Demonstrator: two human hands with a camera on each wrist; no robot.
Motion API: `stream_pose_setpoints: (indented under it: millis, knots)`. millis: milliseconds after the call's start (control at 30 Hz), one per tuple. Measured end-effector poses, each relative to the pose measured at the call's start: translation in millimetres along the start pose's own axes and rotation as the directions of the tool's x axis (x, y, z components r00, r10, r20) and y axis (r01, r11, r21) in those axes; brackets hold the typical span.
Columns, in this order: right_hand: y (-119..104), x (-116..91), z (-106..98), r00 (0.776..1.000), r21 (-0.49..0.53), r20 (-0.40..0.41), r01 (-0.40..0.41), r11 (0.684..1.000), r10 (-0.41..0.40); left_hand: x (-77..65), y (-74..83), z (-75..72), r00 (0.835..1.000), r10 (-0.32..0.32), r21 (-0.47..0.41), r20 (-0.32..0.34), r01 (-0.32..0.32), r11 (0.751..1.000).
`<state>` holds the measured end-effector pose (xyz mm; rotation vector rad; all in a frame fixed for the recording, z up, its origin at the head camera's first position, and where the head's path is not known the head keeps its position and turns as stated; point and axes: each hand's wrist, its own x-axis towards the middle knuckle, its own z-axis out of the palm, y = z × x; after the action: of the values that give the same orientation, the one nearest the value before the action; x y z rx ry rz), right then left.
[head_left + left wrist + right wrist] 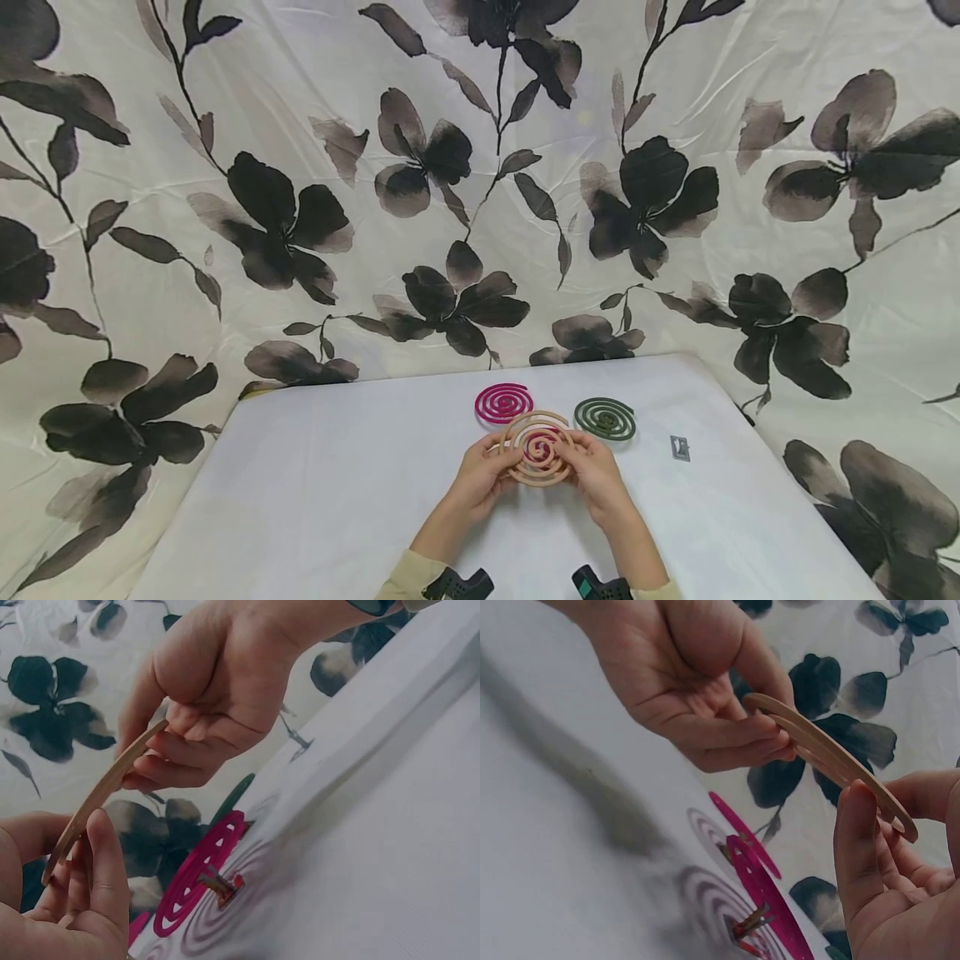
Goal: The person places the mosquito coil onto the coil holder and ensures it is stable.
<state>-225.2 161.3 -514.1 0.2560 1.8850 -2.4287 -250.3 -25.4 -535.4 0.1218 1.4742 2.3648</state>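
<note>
A tan mosquito coil (538,482) is held up in front of me, tilted, over the table. My left hand (477,477) pinches its left side between thumb and fingers. On the opposite side my right hand (600,481) pinches it the same way. Seen edge-on in the left wrist view, the tan coil (101,791) is thin and slightly bowed. Behind it, a magenta coil (199,874) sits raised on a small metal stand (220,889); in the head view it shows only through the tan rings.
Farther back lies another magenta coil (504,403). A dark green coil (604,418) is right of it. To the right of that, a small flat metal stand (680,448) lies on the white table (315,500). A flower-patterned cloth (555,242) hangs behind.
</note>
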Motion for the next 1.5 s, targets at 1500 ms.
stream_pose_setpoints:
  millis: [1500]
  knots:
    - [-36, 13, -62, 0.997, -0.116, -0.071, 0.002, 0.993, -0.010, 54.7, 4.4, 70.1, 0.995, -0.101, 0.113, 0.008, 0.099, 0.989]
